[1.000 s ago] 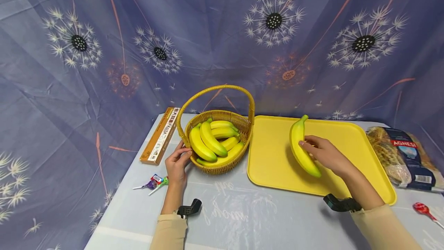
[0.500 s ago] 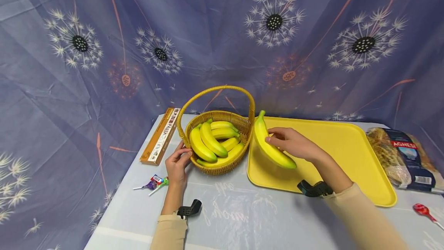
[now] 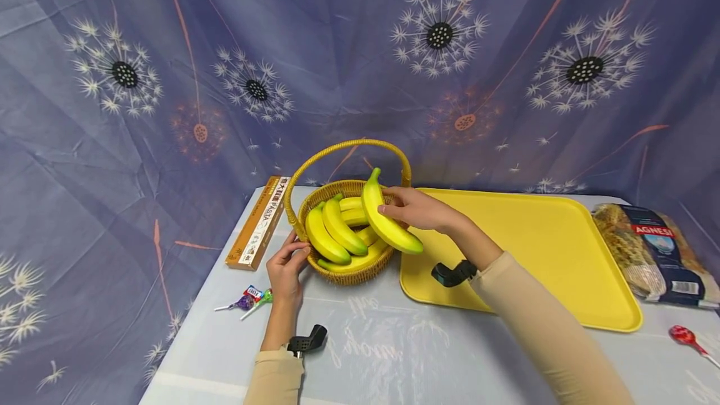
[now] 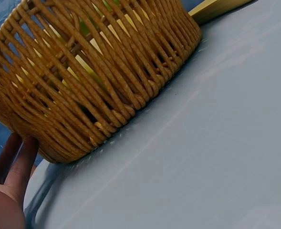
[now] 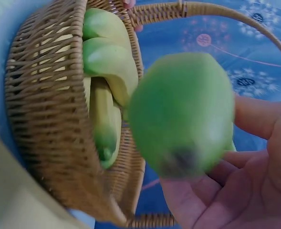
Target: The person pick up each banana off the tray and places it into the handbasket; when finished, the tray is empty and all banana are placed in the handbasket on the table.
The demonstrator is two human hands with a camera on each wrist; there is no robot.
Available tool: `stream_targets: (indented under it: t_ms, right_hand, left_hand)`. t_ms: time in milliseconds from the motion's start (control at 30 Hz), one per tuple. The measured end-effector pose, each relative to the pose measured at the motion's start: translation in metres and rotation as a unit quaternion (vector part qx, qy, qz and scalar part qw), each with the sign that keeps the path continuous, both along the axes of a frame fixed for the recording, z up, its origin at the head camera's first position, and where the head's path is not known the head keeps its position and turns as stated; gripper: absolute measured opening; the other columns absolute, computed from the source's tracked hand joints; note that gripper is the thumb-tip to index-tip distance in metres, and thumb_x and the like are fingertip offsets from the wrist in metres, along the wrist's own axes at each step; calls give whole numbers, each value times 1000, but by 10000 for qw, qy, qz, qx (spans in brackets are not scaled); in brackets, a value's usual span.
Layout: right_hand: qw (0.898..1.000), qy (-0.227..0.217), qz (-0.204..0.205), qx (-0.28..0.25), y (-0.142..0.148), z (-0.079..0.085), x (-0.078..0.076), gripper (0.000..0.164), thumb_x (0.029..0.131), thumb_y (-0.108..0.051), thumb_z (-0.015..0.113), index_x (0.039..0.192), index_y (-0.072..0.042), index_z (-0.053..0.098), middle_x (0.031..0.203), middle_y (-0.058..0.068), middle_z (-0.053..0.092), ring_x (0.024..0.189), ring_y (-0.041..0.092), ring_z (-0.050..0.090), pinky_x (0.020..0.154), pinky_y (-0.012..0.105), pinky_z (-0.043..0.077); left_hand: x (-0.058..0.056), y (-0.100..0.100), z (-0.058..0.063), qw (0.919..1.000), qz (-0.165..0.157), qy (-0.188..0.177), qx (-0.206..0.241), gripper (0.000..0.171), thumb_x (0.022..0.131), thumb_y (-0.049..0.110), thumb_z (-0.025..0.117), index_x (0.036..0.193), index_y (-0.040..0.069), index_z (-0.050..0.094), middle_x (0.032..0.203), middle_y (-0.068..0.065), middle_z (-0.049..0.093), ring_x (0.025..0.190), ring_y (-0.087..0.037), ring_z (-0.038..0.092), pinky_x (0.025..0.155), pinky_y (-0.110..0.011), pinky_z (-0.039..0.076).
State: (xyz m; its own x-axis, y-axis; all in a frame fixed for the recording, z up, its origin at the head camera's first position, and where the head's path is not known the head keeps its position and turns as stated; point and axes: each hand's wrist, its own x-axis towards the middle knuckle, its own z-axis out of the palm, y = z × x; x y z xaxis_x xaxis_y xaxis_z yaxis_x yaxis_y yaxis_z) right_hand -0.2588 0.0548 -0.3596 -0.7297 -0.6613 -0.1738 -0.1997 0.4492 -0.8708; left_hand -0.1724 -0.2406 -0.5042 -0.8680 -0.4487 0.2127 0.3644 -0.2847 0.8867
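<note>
My right hand (image 3: pixel 419 208) grips a yellow banana (image 3: pixel 388 225) with a green tip, held over the right side of a wicker basket (image 3: pixel 345 277). In the right wrist view, the green end of the held banana (image 5: pixel 181 112) faces the camera, with the thumb and fingers around it. Several more bananas (image 3: pixel 323 237) lie in the basket, partly hidden by the held one. At the basket's left side, by the foot of its arched handle (image 3: pixel 360 142), my left hand (image 3: pixel 285 270) holds the basket. Its fingers (image 4: pixel 23 164) touch the woven wall in the left wrist view.
A yellow tray (image 3: pixel 523 255) lies right of the basket. Further right are a bag of pasta (image 3: pixel 655 255) and a red lollipop (image 3: pixel 683 335). Left of the basket lie a long pasta box (image 3: pixel 259 224), a purple lollipop (image 3: pixel 245 302) and a green lollipop (image 3: pixel 265 296).
My right hand has carried the banana leftward from above the tray to over the basket. My left hand has stayed at the basket's left side.
</note>
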Motion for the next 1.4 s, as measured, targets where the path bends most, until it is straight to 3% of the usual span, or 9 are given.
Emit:
stream_targets:
  t_ms: [267, 500, 600, 767, 933, 1033, 1133, 1233, 1400]
  right_hand:
    - [9985, -77, -264, 478, -38, -3, -24, 69, 99, -39, 52, 153, -11, 19, 78, 10, 58, 66, 25, 56, 59, 34, 49]
    - [9932, -856, -742, 258, -65, -17, -46, 70, 97, -38, 54, 153, -11, 20, 138, 11, 45, 107, 26, 58, 89, 44, 50]
    - [9907, -941, -883, 426, -72, -24, -50, 67, 99, -37, 53, 152, -10, 23, 140, 13, 44, 116, 27, 53, 89, 40, 50]
    - [9888, -860, -1120, 483, -79, -34, -50, 61, 99, -34, 52, 149, -7, 30, 127, 13, 51, 106, 26, 55, 82, 35, 52]
    - [9893, -733, -1208, 373, -85, -39, -49, 58, 99, -32, 54, 146, -4, 35, 84, 6, 52, 64, 15, 50, 64, 31, 48]
    - [9893, -479, -1275, 528, -87, -39, -48, 57, 98, -30, 57, 145, -5, 39, 79, 3, 50, 56, 15, 43, 59, 33, 43]
    - [9870, -39, -1288, 964, -90, -37, -47, 58, 95, -35, 60, 143, -8, 43, 109, 6, 60, 76, 18, 56, 69, 34, 48]
    - [9801, 459, -1268, 1458, -92, -35, -46, 59, 93, -41, 61, 142, -12, 47, 140, 5, 49, 110, 24, 55, 87, 38, 48]
    - [9695, 956, -1249, 1879, -93, -36, -44, 56, 93, -47, 59, 139, -15, 52, 143, 5, 47, 126, 28, 46, 100, 44, 42]
  left_hand:
    - [1, 1, -4, 10000, -30, -23, -6, 20, 81, -8, 68, 91, -23, 60, 129, -13, 59, 121, -29, 53, 79, -36, 55]
    - [-1, -2, -2, 10000, 24, -13, -54, 17, 80, -8, 68, 89, -21, 62, 129, -14, 59, 120, -29, 54, 78, -35, 56]
    - [-1, -2, -2, 10000, -3, -41, -17, 14, 80, -8, 69, 88, -19, 65, 129, -15, 59, 120, -29, 54, 78, -35, 56]
    - [-2, -1, -3, 10000, -48, -10, -29, 14, 81, -6, 69, 88, -18, 65, 129, -15, 59, 119, -29, 55, 79, -35, 55]
    - [-3, 0, -3, 10000, -35, 66, -12, 17, 80, -7, 69, 88, -20, 63, 128, -14, 60, 118, -30, 56, 78, -35, 56]
    - [-2, 0, 0, 9999, -102, 54, -45, 18, 80, -7, 68, 90, -21, 63, 129, -13, 59, 118, -31, 56, 77, -36, 56]
    - [-2, 1, 1, 9999, -106, 59, -35, 16, 81, -7, 68, 89, -20, 63, 129, -14, 59, 117, -32, 56, 76, -36, 56]
    - [-1, 0, 0, 9999, -74, 74, -16, 11, 80, -8, 68, 87, -17, 66, 128, -14, 59, 117, -32, 56, 76, -35, 56]
    - [-1, -1, 1, 9999, -48, 88, -15, 10, 80, -8, 68, 86, -16, 66, 128, -15, 60, 117, -32, 56, 77, -35, 56]
